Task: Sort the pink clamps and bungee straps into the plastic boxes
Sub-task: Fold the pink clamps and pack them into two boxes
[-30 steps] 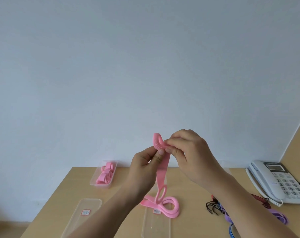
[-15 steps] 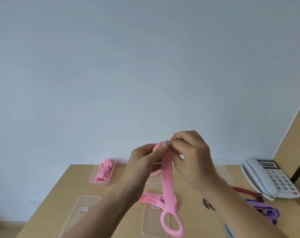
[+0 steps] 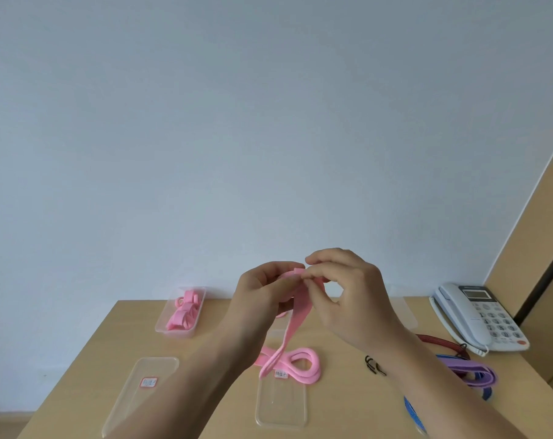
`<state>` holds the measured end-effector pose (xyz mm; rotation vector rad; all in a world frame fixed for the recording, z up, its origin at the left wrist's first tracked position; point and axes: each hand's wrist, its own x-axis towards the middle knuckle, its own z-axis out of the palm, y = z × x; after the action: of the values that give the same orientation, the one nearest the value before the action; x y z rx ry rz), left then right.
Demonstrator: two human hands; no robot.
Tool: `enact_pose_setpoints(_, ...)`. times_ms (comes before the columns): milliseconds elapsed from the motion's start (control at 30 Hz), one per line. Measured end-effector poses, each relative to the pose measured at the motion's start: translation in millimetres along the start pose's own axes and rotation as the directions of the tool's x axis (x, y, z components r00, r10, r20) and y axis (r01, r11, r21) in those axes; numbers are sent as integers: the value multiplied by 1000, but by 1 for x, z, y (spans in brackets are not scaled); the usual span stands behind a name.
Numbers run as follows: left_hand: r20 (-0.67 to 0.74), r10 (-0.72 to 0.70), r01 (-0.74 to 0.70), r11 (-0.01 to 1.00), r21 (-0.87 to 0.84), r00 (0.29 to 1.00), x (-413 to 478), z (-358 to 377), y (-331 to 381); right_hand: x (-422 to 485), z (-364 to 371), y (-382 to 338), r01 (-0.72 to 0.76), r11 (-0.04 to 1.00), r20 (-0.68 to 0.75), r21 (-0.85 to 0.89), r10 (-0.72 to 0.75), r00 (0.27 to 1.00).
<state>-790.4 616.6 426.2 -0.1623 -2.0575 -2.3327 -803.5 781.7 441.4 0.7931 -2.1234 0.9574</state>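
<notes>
Head view: both hands are raised over the counter (image 3: 205,359). Left hand (image 3: 262,289) and right hand (image 3: 348,299) each have the grip pinched on the top end of a pink strap (image 3: 295,315). The strap hangs down to a pink coil (image 3: 300,364) on the counter, at the far end of a clear tray (image 3: 281,403); can't tell if the two are joined. The far-left plastic box (image 3: 174,331) already holds several pink pieces. The purple bungee strap (image 3: 468,372), red one (image 3: 440,342) and blue one (image 3: 411,410) lie loose at right, unsorted. Estimate: pink partly done, bungees all left.
</notes>
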Motion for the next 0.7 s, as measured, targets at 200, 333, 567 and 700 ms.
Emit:
enact_pose_setpoints(200, 4, 17, -17, 999, 28, 1000, -1, 3, -3, 1, -4, 0, -164, 984, 102, 75, 156, 982)
enact_pose_setpoints(333, 16, -13, 14, 1000, -20, 1000, -1, 1, -6, 2, -5, 1, -174, 985, 224, 8, 167, 960)
enact_pose_setpoints(567, 55, -211, 217, 937, -272, 976, -1, 5, -20, -1, 3, -1, -172, 984, 189, -55, 179, 965)
enact_pose_setpoints(700, 23, -321, 316, 912, -262, 947, -1, 7, -22, -6, 8, 2, -205, 977, 154, -60, 213, 965)
